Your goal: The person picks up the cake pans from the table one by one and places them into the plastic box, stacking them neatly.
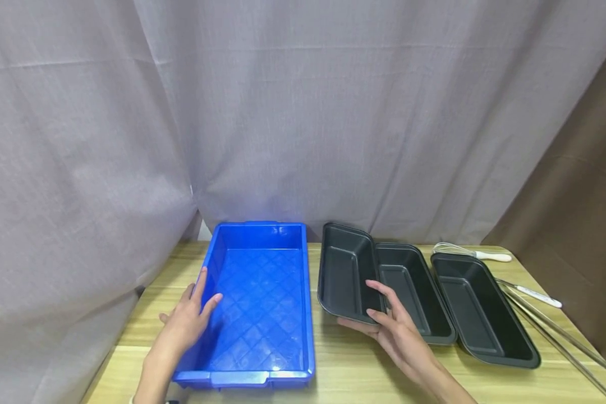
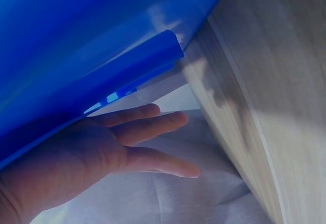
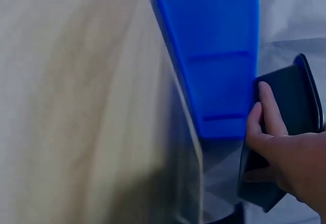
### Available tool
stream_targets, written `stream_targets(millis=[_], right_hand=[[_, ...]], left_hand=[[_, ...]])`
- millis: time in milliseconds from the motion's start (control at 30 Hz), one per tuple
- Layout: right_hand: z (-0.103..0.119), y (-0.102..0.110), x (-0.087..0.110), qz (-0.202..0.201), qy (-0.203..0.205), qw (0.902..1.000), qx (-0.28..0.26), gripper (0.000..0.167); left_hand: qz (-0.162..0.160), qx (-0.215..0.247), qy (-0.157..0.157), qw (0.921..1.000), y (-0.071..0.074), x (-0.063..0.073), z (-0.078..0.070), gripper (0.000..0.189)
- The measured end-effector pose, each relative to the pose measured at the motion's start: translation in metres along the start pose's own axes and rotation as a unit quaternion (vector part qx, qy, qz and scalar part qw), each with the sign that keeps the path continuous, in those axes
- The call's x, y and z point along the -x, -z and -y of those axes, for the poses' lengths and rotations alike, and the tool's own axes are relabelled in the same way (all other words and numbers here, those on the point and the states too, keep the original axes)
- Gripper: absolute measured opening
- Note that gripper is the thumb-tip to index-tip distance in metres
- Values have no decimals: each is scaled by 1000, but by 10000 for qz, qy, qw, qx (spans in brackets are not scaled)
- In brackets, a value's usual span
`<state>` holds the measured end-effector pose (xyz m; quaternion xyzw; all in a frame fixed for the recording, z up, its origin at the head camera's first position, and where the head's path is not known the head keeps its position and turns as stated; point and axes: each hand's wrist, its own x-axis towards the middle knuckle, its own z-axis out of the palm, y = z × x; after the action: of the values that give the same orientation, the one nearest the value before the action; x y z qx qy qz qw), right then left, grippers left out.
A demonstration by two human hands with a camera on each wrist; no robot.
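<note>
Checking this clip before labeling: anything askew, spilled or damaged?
Nothing stands out. The leftmost pan is raised out of line, but the right hand holds it; no spill or damage visible.

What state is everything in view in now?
Blue bin: open side up, nothing visible inside
Left hand: at its left rim, fingers spread
Right hand: gripping left pan
Left pan: held off the table
Middle pan: down, open side up
Right pan: same
Whisk: lying flat
White-handled tool: lying
Metal strips: lying
</note>
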<state>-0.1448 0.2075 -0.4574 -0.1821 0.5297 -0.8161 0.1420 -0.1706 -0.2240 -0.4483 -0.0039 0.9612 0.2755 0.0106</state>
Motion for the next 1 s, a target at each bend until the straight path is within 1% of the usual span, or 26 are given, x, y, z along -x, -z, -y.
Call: stream_targets(millis=[67,133,200,233,333,400,500,567,700,867,933,1000], right_hand=[[5,-5,-2,-218,-109,9985,487,59],[10,-11,-4,-451,-224,9946,910,61],[13,-17,-8,-480,-258,9929,1053,61],[15,-21,-10,-473,-268,9927,1075,59],[16,-29,-17,-260,-130,9968,742,50],[15,-34,-22,-48,-46,9989,462,47],[14,-42,-28,153,-33,9995,288,43],[13,-48,-32,267,-58,9991,335,41],[10,-63,-43,335,-147,9982,474,40],[3,-82,-56,274,-379,9974,540,42],[1,-88,-61,286,-466,9969,559,42],[0,-94,-64,234,-562,9958,689,44]], left_hand=[[24,-16,17,10000,0,0,1,77],[23,-31,16,10000,0,0,2,76],[29,-18,16,10000,0,-1,3,75],[41,-5,22,10000,0,-1,3,74],[70,56,45,9999,1,-1,3,73],[111,48,72,9999,1,-1,2,73],[139,34,114,9998,1,0,1,74],[158,1,140,9998,2,0,1,75],[170,-67,153,9997,3,0,0,78],[218,-147,158,9995,3,1,1,81],[203,-104,178,9996,3,1,0,81],[185,-77,185,9996,3,1,0,81]])
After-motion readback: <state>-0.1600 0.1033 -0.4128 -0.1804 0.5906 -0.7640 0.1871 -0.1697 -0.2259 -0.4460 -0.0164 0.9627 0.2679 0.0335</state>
